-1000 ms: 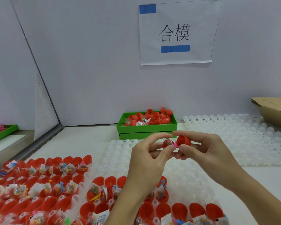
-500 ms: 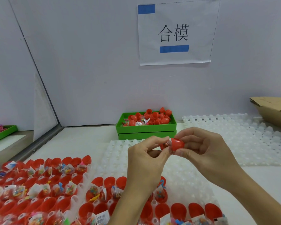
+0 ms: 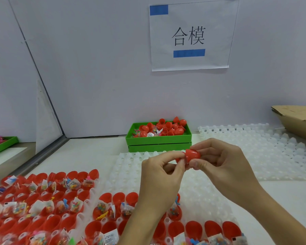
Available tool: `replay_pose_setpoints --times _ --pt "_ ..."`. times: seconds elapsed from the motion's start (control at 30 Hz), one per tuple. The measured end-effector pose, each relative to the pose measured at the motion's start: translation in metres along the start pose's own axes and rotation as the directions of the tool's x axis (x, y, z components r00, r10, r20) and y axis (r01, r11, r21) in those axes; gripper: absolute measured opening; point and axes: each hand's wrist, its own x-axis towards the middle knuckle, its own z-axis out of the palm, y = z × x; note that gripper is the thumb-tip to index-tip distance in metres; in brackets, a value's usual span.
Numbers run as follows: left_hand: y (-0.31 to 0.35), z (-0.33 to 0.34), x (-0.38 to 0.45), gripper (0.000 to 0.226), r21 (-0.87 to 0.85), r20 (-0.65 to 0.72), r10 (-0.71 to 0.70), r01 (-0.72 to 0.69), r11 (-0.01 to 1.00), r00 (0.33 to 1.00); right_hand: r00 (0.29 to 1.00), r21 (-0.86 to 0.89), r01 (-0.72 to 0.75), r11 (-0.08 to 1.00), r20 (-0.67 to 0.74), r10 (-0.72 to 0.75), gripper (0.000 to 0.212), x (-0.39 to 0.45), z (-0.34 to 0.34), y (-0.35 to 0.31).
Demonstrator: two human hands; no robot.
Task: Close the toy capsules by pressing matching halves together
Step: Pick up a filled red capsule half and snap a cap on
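Both hands hold one red toy capsule (image 3: 192, 155) at chest height above the white tray. My right hand (image 3: 221, 161) pinches its right half between thumb and fingers. My left hand (image 3: 161, 174) pinches the left half, which is mostly hidden behind its fingertips. The two halves are pushed together, and no gap or toy shows between them. Below my hands lie rows of open red capsule halves (image 3: 113, 209), many with small bagged toys inside.
A green bin (image 3: 158, 138) of closed red capsules stands at the back centre. White moulded trays (image 3: 254, 149) cover the table to the right. A cardboard box (image 3: 297, 119) sits at far right, and another green tray (image 3: 2, 145) at far left.
The two halves were apart with a pink toy showing between them; my hands have pressed them together and the toy no longer shows.
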Motion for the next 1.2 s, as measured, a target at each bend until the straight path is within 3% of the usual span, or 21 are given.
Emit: replay_pose_setpoints --times 0.17,0.37,0.47,0.67,0.8,1.0,1.2 --pt "0.004 -0.002 -0.001 0.03 0.011 0.061 0.023 -0.024 1.0 0.998 0.999 0.035 0.002 0.999 -0.039 -0.001 0.024 0.001 0.0 0.0" --pt "0.007 -0.003 0.001 0.043 -0.025 0.0 -0.036 0.036 0.999 0.999 0.999 0.055 -0.032 0.998 -0.016 0.033 0.022 0.001 -0.001 0.0" --pt "0.007 -0.005 0.003 0.037 -0.058 -0.006 -0.066 0.066 0.996 0.998 0.999 0.067 -0.036 0.997 0.021 0.035 0.022 0.001 -0.002 -0.001" --pt "0.009 -0.007 0.005 0.027 -0.179 0.087 -0.078 0.093 0.979 0.993 0.998 0.106 -0.035 0.994 0.06 0.028 0.028 0.0 -0.005 -0.007" --pt "0.009 -0.009 0.004 0.039 -0.197 0.179 -0.078 0.113 0.974 0.981 0.999 0.092 -0.028 0.995 0.034 0.025 0.027 0.001 -0.005 -0.008" --pt "0.008 -0.009 0.005 0.029 -0.195 0.125 -0.064 0.088 0.977 0.99 0.996 0.136 -0.067 0.988 0.06 0.059 0.027 0.001 -0.007 -0.01" --pt "0.009 -0.008 0.004 0.038 -0.17 0.118 -0.062 0.082 0.982 0.991 0.996 0.085 -0.072 0.994 0.066 0.067 0.027 0.002 -0.007 -0.011"
